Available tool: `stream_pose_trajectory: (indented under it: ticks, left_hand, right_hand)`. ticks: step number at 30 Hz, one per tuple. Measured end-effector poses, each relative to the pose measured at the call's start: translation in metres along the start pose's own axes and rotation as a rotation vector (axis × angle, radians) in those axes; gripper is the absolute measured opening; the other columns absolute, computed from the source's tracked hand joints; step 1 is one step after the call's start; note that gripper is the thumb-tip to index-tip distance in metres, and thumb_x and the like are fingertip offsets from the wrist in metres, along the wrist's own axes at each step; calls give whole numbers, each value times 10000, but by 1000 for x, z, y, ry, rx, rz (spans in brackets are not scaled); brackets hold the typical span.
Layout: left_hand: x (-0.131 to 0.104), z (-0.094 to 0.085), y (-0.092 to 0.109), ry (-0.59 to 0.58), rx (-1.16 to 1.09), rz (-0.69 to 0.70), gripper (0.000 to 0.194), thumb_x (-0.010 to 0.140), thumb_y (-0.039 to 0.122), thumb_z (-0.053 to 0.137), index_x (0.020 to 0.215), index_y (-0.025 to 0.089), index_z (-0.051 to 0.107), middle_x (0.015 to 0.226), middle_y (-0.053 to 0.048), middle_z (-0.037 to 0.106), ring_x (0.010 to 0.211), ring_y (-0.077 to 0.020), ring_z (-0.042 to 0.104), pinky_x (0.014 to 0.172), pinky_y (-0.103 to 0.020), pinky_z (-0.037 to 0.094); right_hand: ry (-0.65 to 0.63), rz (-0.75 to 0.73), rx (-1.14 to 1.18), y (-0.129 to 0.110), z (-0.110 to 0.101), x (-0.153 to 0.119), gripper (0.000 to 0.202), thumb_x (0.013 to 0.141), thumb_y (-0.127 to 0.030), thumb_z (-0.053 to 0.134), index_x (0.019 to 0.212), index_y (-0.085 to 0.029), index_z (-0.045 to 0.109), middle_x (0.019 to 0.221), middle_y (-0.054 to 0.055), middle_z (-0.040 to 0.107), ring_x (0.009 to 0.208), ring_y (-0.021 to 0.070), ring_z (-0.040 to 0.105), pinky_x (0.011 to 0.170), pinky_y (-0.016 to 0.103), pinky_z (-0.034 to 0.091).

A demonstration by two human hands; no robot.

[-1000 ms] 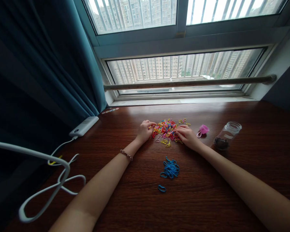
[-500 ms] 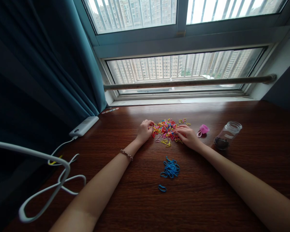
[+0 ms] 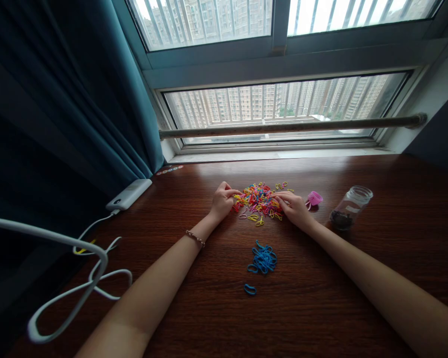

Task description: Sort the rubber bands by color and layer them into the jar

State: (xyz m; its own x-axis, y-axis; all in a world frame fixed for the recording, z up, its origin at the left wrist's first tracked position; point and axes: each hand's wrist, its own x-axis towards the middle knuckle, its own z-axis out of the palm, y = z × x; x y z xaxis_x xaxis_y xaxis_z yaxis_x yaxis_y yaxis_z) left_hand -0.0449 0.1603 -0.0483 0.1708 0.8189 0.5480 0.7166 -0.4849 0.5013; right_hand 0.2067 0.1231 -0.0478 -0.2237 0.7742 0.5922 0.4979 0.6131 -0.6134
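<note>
Loops of mixed colours (image 3: 258,200) toward the far edge of the desk (image 3: 321,308) are apparently being picked through by left hand (image 3: 222,203) and right hand (image 3: 294,208), either grip's hold impossible to tell, and another pick would call for a fine pinch

Pretty dim corner tbh: blue curtain (image 3: 108,89) on the left, reddish-brown wood tabletop (image 3: 321,303), and pale daylight through a grey-framed window (image 3: 283,62) facing apartment towers (image 3: 246,102).
</note>
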Motion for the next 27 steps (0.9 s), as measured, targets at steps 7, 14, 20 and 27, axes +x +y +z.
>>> stream_pose_trajectory:
  ticks: [7,14,20,27]
  left_hand:
    - [2,-1,3,42,-33,-64,285,739,79,486,997,163,576,769,-15,548,710,-131,526,675,-244,448]
    - [0,0,2,-9,8,-22,226,760,110,470,781,206,673,694,-4,463,625,-111,482,579,-214,426]
    - [1,0,-2,17,-47,-39,285,753,97,470,943,217,645,723,-1,519,658,-111,522,612,-213,446]
    - [0,2,-3,18,-122,-120,124,763,255,553,821,169,620,788,-19,652,688,-141,607,638,-241,477]
  right_hand:
    - [61,95,-12,2,-1,0,249,842,-300,454,863,-200,680,881,67,685,825,216,623,743,332,473]
    - [102,110,-11,1,-3,-1,239,836,-304,466,865,-201,680,898,64,683,845,223,618,758,345,467]
    - [86,164,122,-16,-6,1,242,813,-342,512,851,-187,693,884,72,686,841,230,621,779,356,468]
    - [-477,252,545,-53,-8,4,304,769,-410,572,839,-145,703,818,66,694,775,190,626,700,282,483]
